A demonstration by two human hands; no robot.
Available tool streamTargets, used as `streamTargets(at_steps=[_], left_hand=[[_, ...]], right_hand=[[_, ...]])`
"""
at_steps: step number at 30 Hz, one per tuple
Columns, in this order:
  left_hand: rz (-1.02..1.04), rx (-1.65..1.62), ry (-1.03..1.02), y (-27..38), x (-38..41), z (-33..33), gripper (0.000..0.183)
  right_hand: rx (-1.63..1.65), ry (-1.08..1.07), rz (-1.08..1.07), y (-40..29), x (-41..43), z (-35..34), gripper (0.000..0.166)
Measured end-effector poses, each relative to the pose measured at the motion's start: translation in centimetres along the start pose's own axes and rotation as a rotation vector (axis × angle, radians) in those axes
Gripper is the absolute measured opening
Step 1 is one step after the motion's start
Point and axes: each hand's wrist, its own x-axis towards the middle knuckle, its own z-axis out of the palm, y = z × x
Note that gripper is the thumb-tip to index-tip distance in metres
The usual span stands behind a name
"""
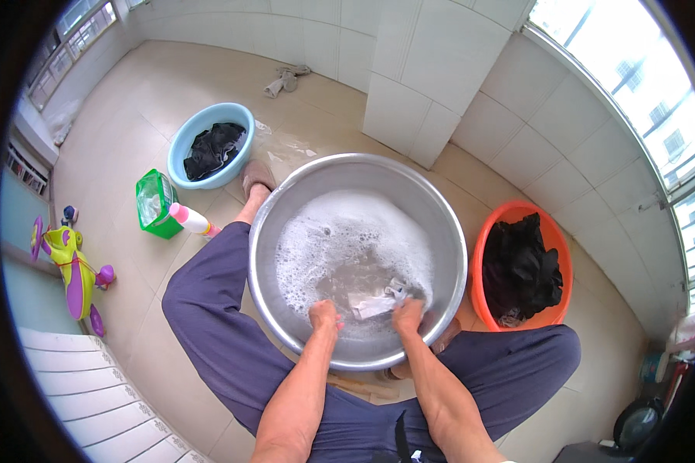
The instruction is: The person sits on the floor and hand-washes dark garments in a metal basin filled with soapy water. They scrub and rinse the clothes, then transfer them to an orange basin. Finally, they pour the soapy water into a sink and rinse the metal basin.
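Between my knees stands a large metal basin (pixel 449 243) of soapy water, with white suds (pixel 347 217) spread over its far and left sides. My right hand (pixel 408 315) grips a wet white cloth (pixel 373 305) at the water's surface; the cloth trails leftward from my fingers. Over the near left part of the basin, my left hand (pixel 324 315) is curled, a short gap away from the cloth. Its fingers face down and inward, so I cannot tell whether anything is in them.
An orange tub (pixel 479 278) of dark clothes (pixel 521 263) stands right. Front left are a blue tub (pixel 176 153) with dark cloth in water, a green container (pixel 162 202) and a pink-capped bottle (pixel 194 220). A toy scooter (pixel 72 266) stands far left; socks (pixel 286 80) lie near the wall.
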Motion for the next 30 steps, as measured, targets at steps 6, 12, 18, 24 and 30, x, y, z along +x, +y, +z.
streamTargets(at_steps=[6,12,18,24,30], left_hand=[[-0.304,-0.384,-0.390,-2.5,-0.7,0.7,0.057],[-0.235,-0.703,-0.529,2.0,-1.2,1.4,0.047],[0.177,-0.643,-0.193,2.5,-4.3,3.5,0.030],[0.859,0.138,0.035,-1.9,-14.0,7.4,0.056],[0.392,-0.099,0.064,1.2,-4.8,4.4,0.052]], right_hand=[[0.928,-0.855,0.325,-7.7,-3.5,-1.8,0.015],[1.105,-1.055,0.252,-11.2,-2.6,-8.8,0.017],[1.172,-0.546,0.626,-9.8,-1.3,-8.5,0.018],[0.975,-0.183,0.544,-8.0,0.0,-3.2,0.031],[1.028,-0.389,0.403,-13.0,-4.7,-3.7,0.037]])
